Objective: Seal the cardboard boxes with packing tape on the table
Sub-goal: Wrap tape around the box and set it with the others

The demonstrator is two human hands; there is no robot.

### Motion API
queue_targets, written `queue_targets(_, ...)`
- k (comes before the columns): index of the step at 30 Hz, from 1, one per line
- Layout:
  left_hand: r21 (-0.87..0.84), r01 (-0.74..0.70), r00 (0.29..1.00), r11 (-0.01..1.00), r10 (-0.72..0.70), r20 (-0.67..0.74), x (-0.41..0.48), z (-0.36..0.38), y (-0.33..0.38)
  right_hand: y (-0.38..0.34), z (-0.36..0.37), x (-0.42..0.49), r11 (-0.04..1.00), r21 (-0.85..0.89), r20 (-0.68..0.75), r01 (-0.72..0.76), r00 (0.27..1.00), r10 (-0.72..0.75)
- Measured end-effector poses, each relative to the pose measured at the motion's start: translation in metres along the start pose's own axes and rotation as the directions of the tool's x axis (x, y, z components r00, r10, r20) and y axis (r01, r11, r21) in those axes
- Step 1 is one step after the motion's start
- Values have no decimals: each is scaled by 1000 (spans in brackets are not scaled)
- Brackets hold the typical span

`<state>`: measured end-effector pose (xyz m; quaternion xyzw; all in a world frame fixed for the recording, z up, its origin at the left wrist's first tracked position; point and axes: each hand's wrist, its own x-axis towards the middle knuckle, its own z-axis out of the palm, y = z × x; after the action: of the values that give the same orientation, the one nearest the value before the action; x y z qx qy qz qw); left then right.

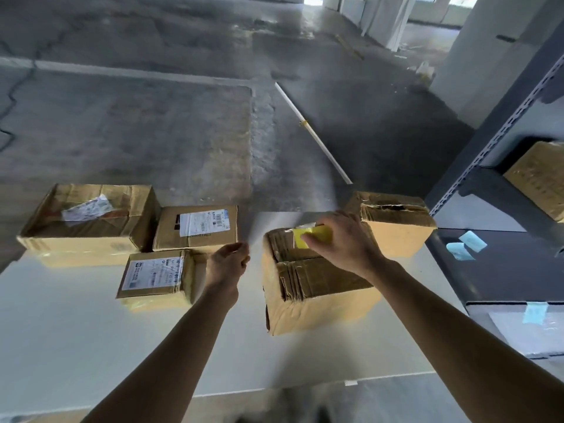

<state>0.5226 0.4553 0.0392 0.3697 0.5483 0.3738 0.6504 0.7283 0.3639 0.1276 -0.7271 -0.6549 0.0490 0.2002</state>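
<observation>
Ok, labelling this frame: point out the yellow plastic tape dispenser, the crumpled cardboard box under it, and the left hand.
yellow plastic tape dispenser (324, 232): head view, yellow body.
crumpled cardboard box (317, 312): head view, near side wall.
left hand (227, 264): head view, back of hand.

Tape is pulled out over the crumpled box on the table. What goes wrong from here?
1. The clear tape spans free air between the left hand and the yellow dispenser held in the right hand; it may twist or stick to itself.
2. The box top is crumpled and ridged, so the tape may bridge the creases and lift.
</observation>
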Motion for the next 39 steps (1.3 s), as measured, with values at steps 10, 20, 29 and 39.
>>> queue_targets(10, -79, 216, 976, 973, -216, 12, 9, 0, -39, -14, 12, 30, 941, 310, 112, -138, 988, 108)
queue_targets(20, -34, 275, 961, 961, -275, 11, 9, 11, -50, -22, 15, 38, 954, 258, 98, -151, 987, 130)
queue_targets(29, 2, 275, 962, 962, -275, -1, 4, 29, -62, -10, 16, 38, 960, 210, 118, -185, 980, 163)
queue_targets(39, 78, 187, 982, 979, -186, -19, 1, 41, -65, -5, 18, 37, 960, 206, 112, -187, 980, 167)
